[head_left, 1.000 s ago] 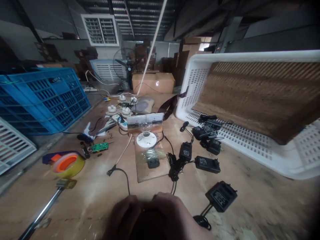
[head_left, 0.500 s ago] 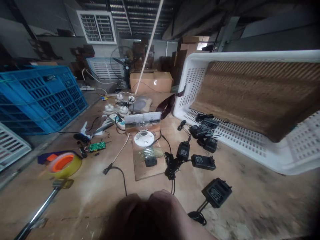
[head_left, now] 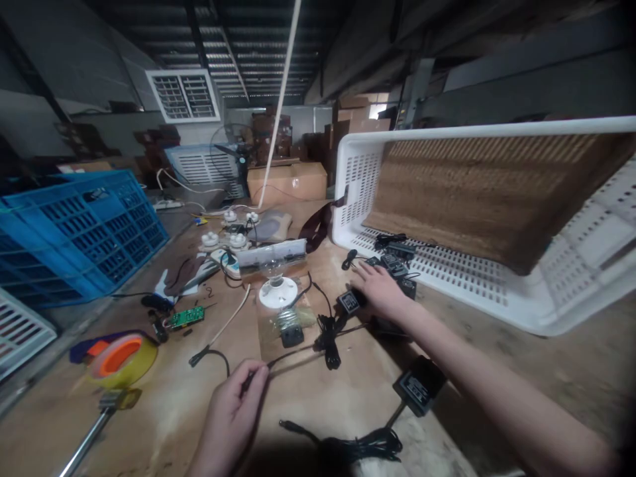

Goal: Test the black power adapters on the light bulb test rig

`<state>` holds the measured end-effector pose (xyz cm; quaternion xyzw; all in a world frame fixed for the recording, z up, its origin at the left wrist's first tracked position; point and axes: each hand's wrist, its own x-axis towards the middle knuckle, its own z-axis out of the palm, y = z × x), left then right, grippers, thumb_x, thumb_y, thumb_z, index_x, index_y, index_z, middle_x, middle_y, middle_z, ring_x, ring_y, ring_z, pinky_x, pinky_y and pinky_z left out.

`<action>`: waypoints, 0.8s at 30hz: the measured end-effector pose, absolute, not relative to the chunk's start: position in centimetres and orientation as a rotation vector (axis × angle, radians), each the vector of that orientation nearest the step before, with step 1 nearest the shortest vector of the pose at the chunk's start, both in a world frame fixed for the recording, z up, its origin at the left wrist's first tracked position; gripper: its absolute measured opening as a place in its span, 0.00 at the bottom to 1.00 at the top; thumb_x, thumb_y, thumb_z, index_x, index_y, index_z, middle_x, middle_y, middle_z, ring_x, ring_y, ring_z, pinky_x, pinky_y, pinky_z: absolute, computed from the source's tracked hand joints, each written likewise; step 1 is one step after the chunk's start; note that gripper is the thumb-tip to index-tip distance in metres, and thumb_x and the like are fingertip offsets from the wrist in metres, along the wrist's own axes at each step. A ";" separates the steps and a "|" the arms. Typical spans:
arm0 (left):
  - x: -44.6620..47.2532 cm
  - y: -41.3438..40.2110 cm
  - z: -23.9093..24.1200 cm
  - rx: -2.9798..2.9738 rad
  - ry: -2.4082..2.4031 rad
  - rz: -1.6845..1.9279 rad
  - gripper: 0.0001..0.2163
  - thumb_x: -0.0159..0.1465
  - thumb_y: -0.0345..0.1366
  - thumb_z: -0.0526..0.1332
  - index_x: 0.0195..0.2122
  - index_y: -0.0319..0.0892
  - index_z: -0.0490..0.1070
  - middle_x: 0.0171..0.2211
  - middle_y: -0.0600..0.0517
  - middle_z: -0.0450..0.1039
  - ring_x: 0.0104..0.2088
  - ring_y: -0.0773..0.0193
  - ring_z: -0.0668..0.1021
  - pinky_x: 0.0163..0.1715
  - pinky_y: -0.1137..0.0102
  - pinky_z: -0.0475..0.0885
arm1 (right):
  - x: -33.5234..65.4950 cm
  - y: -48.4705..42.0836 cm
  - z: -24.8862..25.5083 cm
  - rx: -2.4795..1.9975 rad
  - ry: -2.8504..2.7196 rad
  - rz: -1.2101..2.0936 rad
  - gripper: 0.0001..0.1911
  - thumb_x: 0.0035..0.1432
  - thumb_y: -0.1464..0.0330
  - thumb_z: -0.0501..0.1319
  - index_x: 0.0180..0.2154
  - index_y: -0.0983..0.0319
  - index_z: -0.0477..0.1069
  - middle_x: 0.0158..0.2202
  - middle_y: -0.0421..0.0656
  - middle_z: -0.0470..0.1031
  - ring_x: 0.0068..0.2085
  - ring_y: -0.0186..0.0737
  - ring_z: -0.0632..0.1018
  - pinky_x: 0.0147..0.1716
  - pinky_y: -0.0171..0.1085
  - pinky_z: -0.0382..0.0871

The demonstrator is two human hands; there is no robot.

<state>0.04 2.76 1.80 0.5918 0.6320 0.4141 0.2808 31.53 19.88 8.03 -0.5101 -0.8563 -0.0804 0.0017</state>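
Observation:
My left hand [head_left: 234, 405] is closed on the end of a black cable [head_left: 293, 353] at the lower centre. That cable runs right to a tied black cable bundle [head_left: 328, 341]. Over the group of black power adapters on the right, my right hand [head_left: 380, 288] reaches with its fingers stretched out. One adapter [head_left: 350, 302] lies by its thumb, and another adapter [head_left: 392, 264] is near its fingers. The palm hides what lies under it. Nearer to me are a square adapter [head_left: 420, 385] and its coiled cable [head_left: 368, 445].
A large white basket [head_left: 342, 192] lies on its side at right. In the middle stand a white lamp holder [head_left: 278, 293] and a black plug block [head_left: 292, 336]. A tape roll [head_left: 126, 363], green circuit board [head_left: 187, 317] and blue crate [head_left: 94, 232] are at left.
My hands were together at the bottom centre. They have parted: the right has reached forward over the adapters, the left holds a cable end. A coiled cable now shows at the front.

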 end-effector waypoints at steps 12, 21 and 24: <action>1.5 3.8 1.0 1.283 1.587 1.262 0.20 0.65 0.56 0.59 0.39 0.42 0.72 0.31 0.53 0.75 0.34 0.61 0.77 0.34 0.73 0.71 | 31.3 10.7 6.2 -1.791 -2.591 0.472 0.20 0.56 0.54 0.66 0.43 0.63 0.78 0.42 0.53 0.80 0.41 0.56 0.81 0.37 0.43 0.73; 1.6 0.5 -1.0 1.544 1.700 0.949 0.14 0.65 0.48 0.58 0.35 0.46 0.79 0.34 0.52 0.81 0.35 0.60 0.81 0.35 0.73 0.74 | 35.7 15.0 6.0 -2.044 -2.486 0.068 0.28 0.46 0.75 0.68 0.53 0.66 0.76 0.50 0.57 0.78 0.48 0.62 0.80 0.44 0.49 0.73; 1.8 0.1 -1.5 1.672 1.688 0.899 0.11 0.66 0.44 0.58 0.35 0.47 0.79 0.34 0.53 0.82 0.35 0.61 0.81 0.36 0.73 0.74 | 34.4 13.4 6.2 -1.989 -2.481 0.006 0.25 0.58 0.67 0.63 0.57 0.65 0.72 0.55 0.57 0.75 0.55 0.61 0.76 0.50 0.51 0.70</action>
